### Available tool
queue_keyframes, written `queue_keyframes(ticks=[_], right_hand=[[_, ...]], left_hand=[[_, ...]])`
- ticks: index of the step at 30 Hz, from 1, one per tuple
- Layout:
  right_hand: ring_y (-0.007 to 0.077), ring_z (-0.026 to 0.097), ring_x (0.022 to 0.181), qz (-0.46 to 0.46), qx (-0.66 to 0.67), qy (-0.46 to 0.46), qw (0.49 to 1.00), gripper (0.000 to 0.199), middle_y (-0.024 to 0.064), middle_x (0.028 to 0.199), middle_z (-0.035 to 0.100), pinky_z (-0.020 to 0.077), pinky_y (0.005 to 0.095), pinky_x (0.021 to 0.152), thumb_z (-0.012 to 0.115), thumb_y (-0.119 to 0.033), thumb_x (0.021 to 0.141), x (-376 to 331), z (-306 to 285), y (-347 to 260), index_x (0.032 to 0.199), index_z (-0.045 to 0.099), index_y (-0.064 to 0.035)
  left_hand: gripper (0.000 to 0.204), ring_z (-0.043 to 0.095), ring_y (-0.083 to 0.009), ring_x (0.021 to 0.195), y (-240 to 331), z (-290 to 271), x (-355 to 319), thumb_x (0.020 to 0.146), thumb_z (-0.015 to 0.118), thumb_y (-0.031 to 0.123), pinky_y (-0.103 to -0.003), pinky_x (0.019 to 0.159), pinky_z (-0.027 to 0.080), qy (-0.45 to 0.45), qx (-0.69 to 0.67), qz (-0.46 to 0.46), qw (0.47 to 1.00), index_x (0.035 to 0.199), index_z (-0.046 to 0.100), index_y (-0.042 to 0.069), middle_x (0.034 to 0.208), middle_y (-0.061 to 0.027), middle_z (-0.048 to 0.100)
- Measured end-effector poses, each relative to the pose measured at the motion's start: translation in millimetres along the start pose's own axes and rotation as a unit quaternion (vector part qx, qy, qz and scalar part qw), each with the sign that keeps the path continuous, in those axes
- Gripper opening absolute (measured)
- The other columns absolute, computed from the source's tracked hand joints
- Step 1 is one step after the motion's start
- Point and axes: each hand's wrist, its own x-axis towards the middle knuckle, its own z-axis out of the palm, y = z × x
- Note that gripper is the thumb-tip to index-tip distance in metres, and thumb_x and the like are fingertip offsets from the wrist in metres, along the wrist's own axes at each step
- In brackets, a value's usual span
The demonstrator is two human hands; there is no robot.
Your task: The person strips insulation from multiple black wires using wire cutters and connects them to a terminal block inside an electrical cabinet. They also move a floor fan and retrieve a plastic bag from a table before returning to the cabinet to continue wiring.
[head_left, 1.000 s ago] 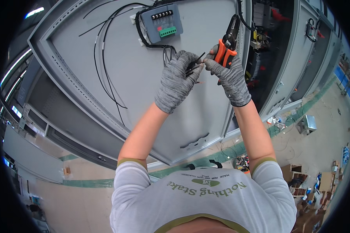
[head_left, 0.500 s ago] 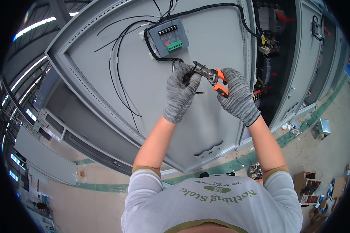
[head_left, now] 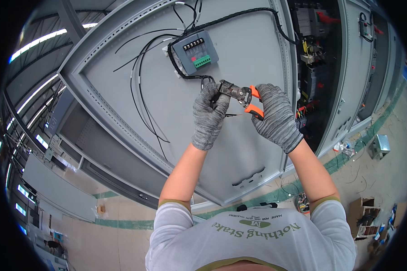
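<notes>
My right hand (head_left: 278, 116), in a grey knitted glove, grips a wire stripper (head_left: 239, 96) by its orange handles, which stand apart. The tool's dark metal jaws point left and meet the fingertips of my left hand (head_left: 209, 116), also gloved. That hand is closed around thin black wires (head_left: 206, 80) that drop from a sleeved wire bundle (head_left: 182, 72). Its fingers hide how the wires lie in the jaws. A short dark wire end (head_left: 232, 115) sticks out to the right below the tool. Just above is a grey-blue module (head_left: 196, 52) with a green terminal block.
Both hands work over a large grey metal cabinet door (head_left: 253, 49). Loose black wires (head_left: 142, 99) hang on its left side. At the right stands an open cabinet with electrical parts (head_left: 309, 58). A metal box (head_left: 380, 147) and a cardboard box (head_left: 364, 216) sit on the floor.
The whole view has shifted, so the door and module appear slightly lower. Both hands and the wire stripper keep nearly the same place; its orange handles look a little wider apart.
</notes>
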Motion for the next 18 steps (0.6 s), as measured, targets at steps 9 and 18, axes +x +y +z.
queue_keyframes(ticks=[9,18], right_hand=[[0.0330,0.053,0.104,-0.001,0.001,0.000,1.000,0.063,0.0188,0.110,0.053,0.0402,0.0434,0.093,0.070,-0.018,0.067,-0.3,0.9,1.9,0.121,0.047,0.0010],[0.0338,0.052,0.104,-0.004,0.011,0.008,1.000,0.063,0.0191,0.110,0.054,0.0405,0.0434,0.092,0.070,-0.018,0.065,-0.2,2.6,2.1,0.121,0.048,0.0011]], left_hand=[[0.014,0.047,-0.0042,0.069,-2.7,3.0,2.0,0.085,0.061,0.003,-0.019,0.062,0.041,0.005,0.006,0.037,0.999,0.099,0.062,0.003,0.080,0.0033,0.058],[0.020,0.051,-0.0072,0.085,-3.7,-0.2,1.3,0.087,0.060,0.003,-0.023,0.078,0.042,0.000,0.018,0.008,1.000,0.107,0.060,0.003,0.094,0.0011,0.060]])
